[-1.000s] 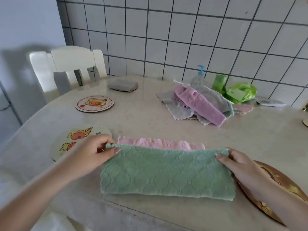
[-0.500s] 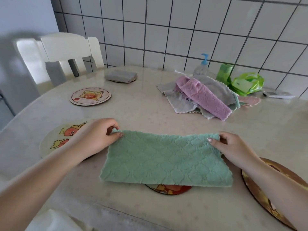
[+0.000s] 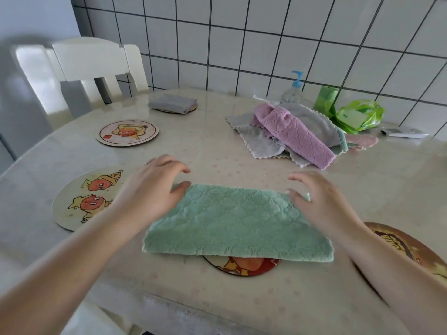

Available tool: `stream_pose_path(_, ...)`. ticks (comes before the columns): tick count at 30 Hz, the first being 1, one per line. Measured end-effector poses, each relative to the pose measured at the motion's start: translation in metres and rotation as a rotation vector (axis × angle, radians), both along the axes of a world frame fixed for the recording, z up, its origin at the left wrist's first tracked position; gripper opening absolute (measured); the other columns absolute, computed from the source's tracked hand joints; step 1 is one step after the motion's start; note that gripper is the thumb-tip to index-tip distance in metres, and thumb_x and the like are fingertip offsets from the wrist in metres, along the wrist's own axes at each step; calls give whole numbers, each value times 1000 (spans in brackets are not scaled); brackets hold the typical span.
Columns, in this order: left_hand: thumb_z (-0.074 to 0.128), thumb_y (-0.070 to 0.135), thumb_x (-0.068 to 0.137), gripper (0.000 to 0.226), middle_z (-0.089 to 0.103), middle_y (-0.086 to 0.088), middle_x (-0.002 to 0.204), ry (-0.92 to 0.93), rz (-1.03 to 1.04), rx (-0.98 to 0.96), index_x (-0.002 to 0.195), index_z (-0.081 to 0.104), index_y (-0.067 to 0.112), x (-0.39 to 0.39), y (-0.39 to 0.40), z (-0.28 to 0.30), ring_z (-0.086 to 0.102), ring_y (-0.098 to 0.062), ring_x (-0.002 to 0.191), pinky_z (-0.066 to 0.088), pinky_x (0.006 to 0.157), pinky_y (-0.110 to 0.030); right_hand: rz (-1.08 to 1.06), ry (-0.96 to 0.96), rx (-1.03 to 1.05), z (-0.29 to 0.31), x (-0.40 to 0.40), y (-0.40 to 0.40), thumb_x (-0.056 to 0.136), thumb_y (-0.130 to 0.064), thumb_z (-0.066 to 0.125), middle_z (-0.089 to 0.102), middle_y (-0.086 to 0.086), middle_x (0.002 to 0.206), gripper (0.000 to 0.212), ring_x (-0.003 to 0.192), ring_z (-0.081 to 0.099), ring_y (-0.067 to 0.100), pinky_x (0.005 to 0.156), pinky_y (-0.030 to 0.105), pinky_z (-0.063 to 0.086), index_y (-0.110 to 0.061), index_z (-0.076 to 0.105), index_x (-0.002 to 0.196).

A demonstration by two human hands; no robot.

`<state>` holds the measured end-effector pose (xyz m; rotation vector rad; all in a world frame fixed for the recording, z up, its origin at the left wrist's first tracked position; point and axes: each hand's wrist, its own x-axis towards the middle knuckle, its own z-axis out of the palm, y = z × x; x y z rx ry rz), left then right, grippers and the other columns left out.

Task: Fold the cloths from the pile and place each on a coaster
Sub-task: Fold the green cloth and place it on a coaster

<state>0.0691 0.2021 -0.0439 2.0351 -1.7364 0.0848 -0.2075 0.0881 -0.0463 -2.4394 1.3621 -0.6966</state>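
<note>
The green cloth [image 3: 238,221] lies folded over a red coaster [image 3: 242,265]. Left hand [image 3: 150,192] and right hand [image 3: 319,201] flank its far corners, fingers spread, gripping nothing.

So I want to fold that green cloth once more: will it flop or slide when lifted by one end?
The green cloth looks soft and plush, so it would likely droop from one end. It seems light for its size. Its fuzzy pile may cling a little, though the glossy table might let it slide when pushed.
</note>
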Motion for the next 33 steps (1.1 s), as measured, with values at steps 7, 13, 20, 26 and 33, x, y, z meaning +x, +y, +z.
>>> stream_pose_path(7,30,29,98,40,38,-2,147,54,-107,237,134,45,20,-75,-13,-18,34,-18,136,29,111,-40,210,355,47,-15,73,49,98,-34,31,19,1,156,48,145,9,14,117,45,10,-19,28,143)
stream_pose_path(13,19,41,98,54,3,5,158,-26,-32,257,149,12,22,-78,6,-37,-2,-11,145,-2,117,-33,138,457,69,-29,63,57,96,-50,18,-4,-5,159,60,145,-6,10,118,44,-3,-25,5,150)
stream_pose_path(20,-7,67,80,80,-9,6,157,-110,-7,338,148,-7,24,-61,22,-36,-13,-9,143,-10,114,-29,74,530,119,-24,23,51,74,-75,1,-15,-8,157,83,143,-14,8,118,41,-6,-36,-8,147)
stream_pose_path(26,-23,73,59,101,-12,7,156,-132,28,369,147,-12,24,-44,36,-34,-15,-8,142,-10,114,-30,26,546,137,-28,-5,43,61,-81,-17,-17,-11,156,95,143,-15,6,117,42,-3,-38,-13,145)
stream_pose_path(33,-13,73,72,96,6,1,157,-236,18,307,148,10,21,-41,52,-24,-2,-16,144,0,115,-39,29,450,63,-9,-3,37,78,-72,18,18,-10,155,78,144,8,8,117,47,3,-33,26,145)
